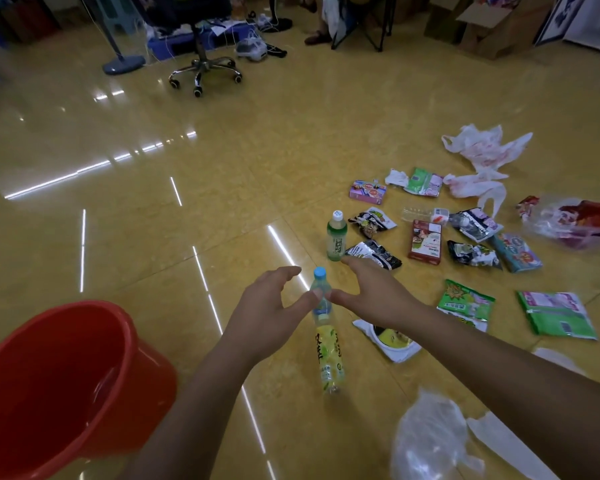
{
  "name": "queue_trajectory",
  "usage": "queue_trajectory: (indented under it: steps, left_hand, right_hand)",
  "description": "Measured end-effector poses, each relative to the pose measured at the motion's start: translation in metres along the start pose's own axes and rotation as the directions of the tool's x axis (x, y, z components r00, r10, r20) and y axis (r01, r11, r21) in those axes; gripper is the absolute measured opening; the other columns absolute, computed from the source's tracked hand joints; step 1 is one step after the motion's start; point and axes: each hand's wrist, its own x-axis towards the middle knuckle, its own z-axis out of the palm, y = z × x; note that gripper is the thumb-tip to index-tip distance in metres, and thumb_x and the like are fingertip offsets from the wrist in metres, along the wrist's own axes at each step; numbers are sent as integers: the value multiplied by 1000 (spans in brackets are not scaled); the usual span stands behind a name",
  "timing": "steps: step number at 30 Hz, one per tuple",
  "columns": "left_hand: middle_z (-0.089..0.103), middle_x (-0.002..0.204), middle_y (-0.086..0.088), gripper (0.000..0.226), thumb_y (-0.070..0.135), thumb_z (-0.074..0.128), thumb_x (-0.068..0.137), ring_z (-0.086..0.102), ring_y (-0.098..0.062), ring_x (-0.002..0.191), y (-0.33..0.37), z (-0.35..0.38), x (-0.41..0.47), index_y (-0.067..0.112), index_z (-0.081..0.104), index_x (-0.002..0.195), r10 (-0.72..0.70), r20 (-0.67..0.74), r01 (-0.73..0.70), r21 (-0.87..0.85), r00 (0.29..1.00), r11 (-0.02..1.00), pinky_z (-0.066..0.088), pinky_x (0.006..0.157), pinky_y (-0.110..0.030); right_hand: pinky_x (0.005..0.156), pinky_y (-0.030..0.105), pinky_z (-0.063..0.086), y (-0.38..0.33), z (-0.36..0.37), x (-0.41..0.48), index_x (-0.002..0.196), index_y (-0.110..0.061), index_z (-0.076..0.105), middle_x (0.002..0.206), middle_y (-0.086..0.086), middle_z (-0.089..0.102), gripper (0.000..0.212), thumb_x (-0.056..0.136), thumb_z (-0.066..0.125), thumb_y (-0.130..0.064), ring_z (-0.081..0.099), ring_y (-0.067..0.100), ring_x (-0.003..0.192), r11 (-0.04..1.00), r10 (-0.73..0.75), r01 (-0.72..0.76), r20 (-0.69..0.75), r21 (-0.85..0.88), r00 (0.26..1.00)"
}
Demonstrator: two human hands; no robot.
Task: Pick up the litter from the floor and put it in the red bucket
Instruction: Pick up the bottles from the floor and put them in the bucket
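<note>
One red bucket (84, 341), three labelled bottles (336, 237) (321, 294) (329, 358), two boxes (368, 192) (425, 242)

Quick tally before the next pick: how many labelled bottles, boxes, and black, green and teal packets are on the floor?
Labelled bottles: 2
Boxes: 2
Black packets: 4
Green packets: 3
Teal packets: 1
Total: 12

**Both hands extended forward, palms down.**
The left hand (267, 306) and right hand (371, 292) lie side by side, fingers loosely spread and slightly bent, thumbs angled inward with tips nearly meeting; the bare left forearm (194, 393) and right forearm (499, 358) converge toward them.
</note>
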Motion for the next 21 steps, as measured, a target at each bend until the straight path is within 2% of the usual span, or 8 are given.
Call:
queue_trajectory:
  steps: [3,8,11,14,18,21]
  left_hand:
    - [53,137,8,69,65,56,82,50,-7,122,-29,33,13,28,48,139,9,-12,-9,18,1000,1000,45,96,-30]
    - [54,135,4,62,59,59,85,53,-12,118,-77,86,39,28,49,138,-5,-31,6,38,1000,999,47,93,-32]
    - [55,134,1,63,56,60,85,55,-15,114,-100,115,58,26,48,139,-25,-23,27,126,999,992,46,85,-30]
    - [57,130,-4,66,56,60,84,56,-17,114,-119,140,71,21,48,138,-72,-13,73,187,997,980,48,85,-31]
    - [61,117,-4,59,54,62,84,61,-19,102,-137,169,76,18,52,129,-124,15,117,235,992,965,52,79,-33]
    - [60,120,-2,59,54,63,82,60,-18,105,-150,191,80,18,52,127,-158,54,138,265,986,954,46,75,-28]
  right_hand:
    - [109,36,35,23,29,21,150,-24,29,154,0,34,86,81,61,-63,34,17,140,999,-19,19,-14,-28,1000]
    - [107,37,36,51,68,55,151,-21,25,155,4,31,82,85,64,-53,36,21,139,998,-31,28,-44,-60,999]
    - [108,37,35,61,85,74,152,-19,24,155,7,30,83,86,65,-49,34,23,140,998,-44,41,-60,-55,997]
    - [109,37,36,66,101,90,152,-18,25,154,9,31,82,86,66,-45,36,25,139,998,-56,52,-78,-44,995]
    - [106,36,35,69,114,103,152,-19,25,152,10,32,79,88,65,-43,37,26,137,994,-87,81,-71,-75,994]
    - [107,37,35,70,121,108,152,-19,25,151,11,33,77,89,64,-41,37,27,136,990,-103,97,-56,-107,993]
